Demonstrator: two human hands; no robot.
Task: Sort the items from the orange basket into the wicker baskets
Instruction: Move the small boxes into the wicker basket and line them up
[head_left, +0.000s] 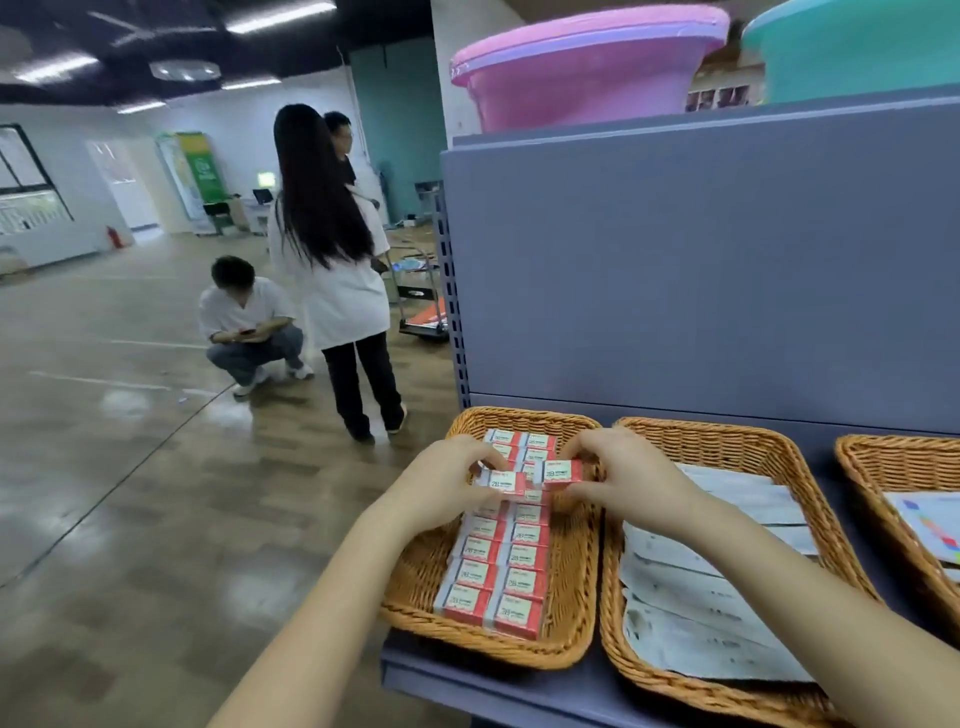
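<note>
The left hand (441, 488) pinches 1 small box (503, 480); the right hand (618, 480) pinches another box (562, 472) over the left wicker basket (574, 582). Each should probably be set flat, aligned with the 2 rows.

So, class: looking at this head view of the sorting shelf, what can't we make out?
- Orange basket: out of frame.
- Rightmost wicker basket: cut off by the right edge.
- Small print on the red boxes: blurred.
- Box rows beneath the left hand and right hand: hidden by them.
</note>
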